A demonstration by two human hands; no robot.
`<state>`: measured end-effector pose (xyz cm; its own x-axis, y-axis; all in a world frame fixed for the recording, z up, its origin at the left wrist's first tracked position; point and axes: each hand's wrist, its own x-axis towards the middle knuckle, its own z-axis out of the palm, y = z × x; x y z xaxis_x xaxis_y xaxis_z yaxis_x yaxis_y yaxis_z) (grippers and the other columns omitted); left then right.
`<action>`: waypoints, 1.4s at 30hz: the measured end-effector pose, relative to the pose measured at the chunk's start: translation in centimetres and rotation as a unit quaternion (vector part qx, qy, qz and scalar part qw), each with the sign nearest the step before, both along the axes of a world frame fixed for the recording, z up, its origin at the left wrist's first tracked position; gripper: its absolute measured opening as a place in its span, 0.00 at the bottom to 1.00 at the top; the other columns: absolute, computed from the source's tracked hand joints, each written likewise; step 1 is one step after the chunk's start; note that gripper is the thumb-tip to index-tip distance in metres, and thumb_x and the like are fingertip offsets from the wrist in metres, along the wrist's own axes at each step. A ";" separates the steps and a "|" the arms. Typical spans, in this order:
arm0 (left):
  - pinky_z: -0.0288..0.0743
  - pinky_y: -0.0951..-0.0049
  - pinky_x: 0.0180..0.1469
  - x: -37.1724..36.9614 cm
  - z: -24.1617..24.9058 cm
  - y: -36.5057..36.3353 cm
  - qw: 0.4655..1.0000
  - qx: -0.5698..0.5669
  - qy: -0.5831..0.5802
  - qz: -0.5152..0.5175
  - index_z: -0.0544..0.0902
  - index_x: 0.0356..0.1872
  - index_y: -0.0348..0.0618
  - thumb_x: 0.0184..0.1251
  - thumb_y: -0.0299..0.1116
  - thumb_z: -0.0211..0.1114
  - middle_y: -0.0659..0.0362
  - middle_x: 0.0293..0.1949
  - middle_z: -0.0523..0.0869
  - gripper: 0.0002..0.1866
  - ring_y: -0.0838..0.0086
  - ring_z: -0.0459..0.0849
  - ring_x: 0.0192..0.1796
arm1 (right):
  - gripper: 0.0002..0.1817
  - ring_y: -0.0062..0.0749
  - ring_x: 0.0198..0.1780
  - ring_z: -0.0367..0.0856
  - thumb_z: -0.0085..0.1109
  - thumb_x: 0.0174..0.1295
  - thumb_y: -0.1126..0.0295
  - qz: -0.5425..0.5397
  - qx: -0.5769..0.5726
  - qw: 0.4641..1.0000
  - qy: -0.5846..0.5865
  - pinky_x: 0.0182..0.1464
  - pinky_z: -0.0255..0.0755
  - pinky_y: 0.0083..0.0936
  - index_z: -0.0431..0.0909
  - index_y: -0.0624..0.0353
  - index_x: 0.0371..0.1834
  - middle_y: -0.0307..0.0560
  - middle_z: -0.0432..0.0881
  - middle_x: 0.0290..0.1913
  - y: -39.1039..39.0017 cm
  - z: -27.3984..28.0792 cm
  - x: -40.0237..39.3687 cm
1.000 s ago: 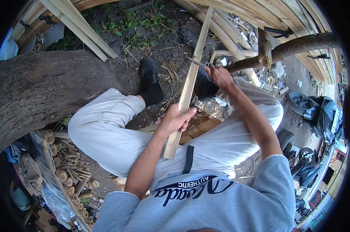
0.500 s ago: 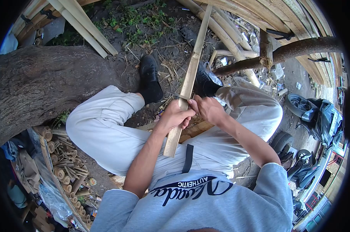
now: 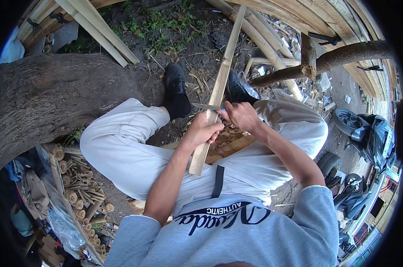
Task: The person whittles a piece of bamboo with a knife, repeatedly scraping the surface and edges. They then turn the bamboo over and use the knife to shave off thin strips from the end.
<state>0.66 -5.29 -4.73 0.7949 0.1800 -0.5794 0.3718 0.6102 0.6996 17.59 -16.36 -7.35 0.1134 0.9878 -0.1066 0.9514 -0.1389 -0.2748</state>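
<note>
A long split bamboo strip (image 3: 222,78) runs from my lap up past my shoes, its near end lying over my thigh. My left hand (image 3: 203,129) is closed around its lower part. In my right hand (image 3: 241,116) is a knife (image 3: 209,107), its pale blade lying across the strip just above my left fist and pointing left. A bit of blue shows at the handle; my fingers hide the rest of it.
A thick tree trunk (image 3: 54,95) lies on the left, above stacked bamboo pieces (image 3: 79,196). Bamboo poles (image 3: 272,53) and a dark branch (image 3: 344,55) are at upper right. A motorcycle (image 3: 370,138) stands at far right. My shoes (image 3: 174,80) rest on dirt.
My right hand and the knife have shifted slightly up along the strip, and more of the blade shows. The strip's near end sits a little higher. My left hand keeps its grip.
</note>
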 end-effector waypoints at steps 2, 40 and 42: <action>0.65 0.81 0.16 0.0 -0.1 0.0 1.000 -0.005 0.003 -0.002 0.80 0.47 0.43 0.66 0.21 0.61 0.66 0.21 0.75 0.10 0.85 0.73 0.18 | 0.24 0.51 0.19 0.81 0.46 0.76 0.48 -0.002 0.005 1.000 -0.004 0.20 0.72 0.41 0.72 0.59 0.32 0.54 0.79 0.16 -0.1 -0.3 0.1; 0.72 0.77 0.19 0.5 0.3 0.9 0.998 -0.028 0.040 -0.035 0.78 0.39 0.38 0.66 0.31 0.69 0.63 0.23 0.80 0.09 0.80 0.79 0.19 | 0.25 0.67 0.33 0.81 0.41 0.78 0.47 -0.234 0.040 0.970 0.049 0.36 0.74 0.54 0.74 0.62 0.42 0.67 0.79 0.23 3.2 -1.5 7.3; 0.75 0.76 0.23 0.3 0.1 0.9 0.998 -0.053 0.026 -0.008 0.79 0.44 0.36 0.68 0.33 0.67 0.61 0.27 0.82 0.11 0.78 0.82 0.22 | 0.25 0.68 0.31 0.79 0.41 0.79 0.48 -0.218 0.030 0.974 0.062 0.35 0.72 0.56 0.72 0.63 0.43 0.67 0.77 0.21 2.6 1.1 4.7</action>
